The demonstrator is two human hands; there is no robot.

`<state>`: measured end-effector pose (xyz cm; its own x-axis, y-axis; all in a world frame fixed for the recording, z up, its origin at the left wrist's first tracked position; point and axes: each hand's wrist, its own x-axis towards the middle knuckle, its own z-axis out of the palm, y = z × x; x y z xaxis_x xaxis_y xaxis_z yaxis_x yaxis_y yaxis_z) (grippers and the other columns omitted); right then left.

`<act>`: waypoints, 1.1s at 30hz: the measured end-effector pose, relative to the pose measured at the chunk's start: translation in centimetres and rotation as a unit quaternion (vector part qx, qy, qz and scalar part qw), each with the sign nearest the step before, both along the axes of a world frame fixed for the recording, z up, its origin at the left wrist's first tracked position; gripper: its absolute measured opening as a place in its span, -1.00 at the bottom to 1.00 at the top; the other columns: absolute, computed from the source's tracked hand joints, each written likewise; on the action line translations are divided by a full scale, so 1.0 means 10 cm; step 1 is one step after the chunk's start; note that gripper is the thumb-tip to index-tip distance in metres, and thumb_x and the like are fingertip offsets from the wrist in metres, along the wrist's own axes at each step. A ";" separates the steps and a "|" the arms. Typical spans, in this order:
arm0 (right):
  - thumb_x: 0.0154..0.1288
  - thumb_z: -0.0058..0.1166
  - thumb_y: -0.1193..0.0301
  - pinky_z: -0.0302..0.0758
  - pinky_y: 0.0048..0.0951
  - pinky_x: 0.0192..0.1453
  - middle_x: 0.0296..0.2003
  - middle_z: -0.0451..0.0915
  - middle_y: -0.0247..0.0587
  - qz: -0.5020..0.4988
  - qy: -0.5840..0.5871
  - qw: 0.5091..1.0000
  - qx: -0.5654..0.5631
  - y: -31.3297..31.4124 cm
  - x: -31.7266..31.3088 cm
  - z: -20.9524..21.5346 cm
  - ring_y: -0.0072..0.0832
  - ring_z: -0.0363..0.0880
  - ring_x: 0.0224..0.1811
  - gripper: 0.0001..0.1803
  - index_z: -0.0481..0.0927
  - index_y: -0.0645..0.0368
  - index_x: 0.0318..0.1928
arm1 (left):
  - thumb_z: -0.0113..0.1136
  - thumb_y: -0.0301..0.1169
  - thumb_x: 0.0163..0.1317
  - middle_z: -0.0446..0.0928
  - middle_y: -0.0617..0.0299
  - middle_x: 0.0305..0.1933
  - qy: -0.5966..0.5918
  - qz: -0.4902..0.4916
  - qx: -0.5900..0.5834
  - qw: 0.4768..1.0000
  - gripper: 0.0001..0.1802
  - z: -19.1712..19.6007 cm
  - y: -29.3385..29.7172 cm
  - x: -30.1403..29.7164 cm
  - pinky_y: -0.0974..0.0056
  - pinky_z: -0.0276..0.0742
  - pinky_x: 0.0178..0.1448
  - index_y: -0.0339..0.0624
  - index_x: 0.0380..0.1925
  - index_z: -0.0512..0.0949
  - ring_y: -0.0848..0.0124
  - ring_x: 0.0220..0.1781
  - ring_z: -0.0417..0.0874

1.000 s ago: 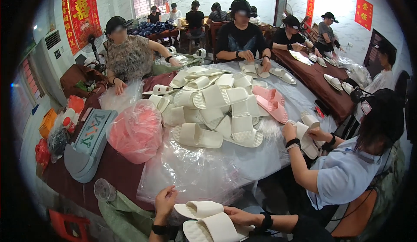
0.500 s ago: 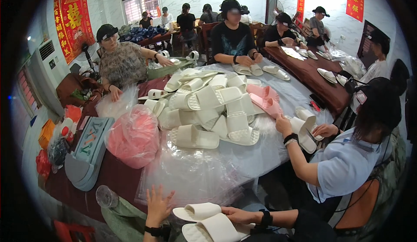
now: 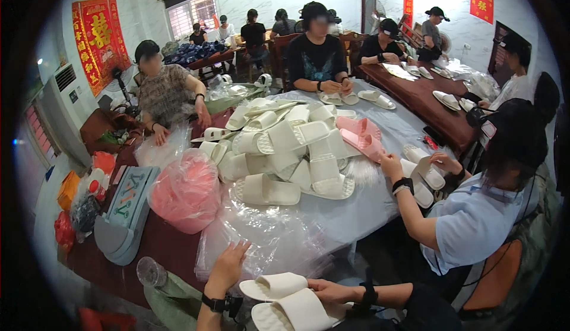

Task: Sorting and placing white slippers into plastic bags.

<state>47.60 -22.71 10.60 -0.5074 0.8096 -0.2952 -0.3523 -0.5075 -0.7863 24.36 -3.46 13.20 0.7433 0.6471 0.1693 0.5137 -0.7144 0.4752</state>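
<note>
At the lower edge, my right hand grips a white slipper by its strap side; its sole is textured. A second white slipper lies just nearer, overlapping it, partly cut off by the frame. My left hand holds nothing; its fingers are stretched out at the near edge of a stack of clear plastic bags. I cannot tell whether the fingertips touch the plastic. Beyond the bags rises a big heap of white slippers, with a pink pair at its right side.
A clear bag of pink stuff and a grey stool-like plastic piece stand left on the dark red table. A clear cup sits near my left arm. A co-worker in a light blue shirt handles white slippers at right; others work across the table.
My left hand has moved a little right and forward, toward the plastic bags. The slippers by my right hand have hardly shifted. The co-worker at far left has drawn one arm back.
</note>
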 end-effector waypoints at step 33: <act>0.40 -0.02 0.37 0.31 -0.48 0.24 0.13 0.42 -0.30 -0.197 -0.116 0.972 0.053 -0.34 0.44 -0.05 -0.56 0.34 0.18 -0.51 0.26 0.24 0.27 | 0.22 -0.39 0.14 0.44 -0.09 0.14 -0.076 -0.093 -0.011 0.993 -0.32 0.13 -0.24 0.37 0.13 0.52 0.06 -0.10 0.29 0.24 0.03 0.08 0.52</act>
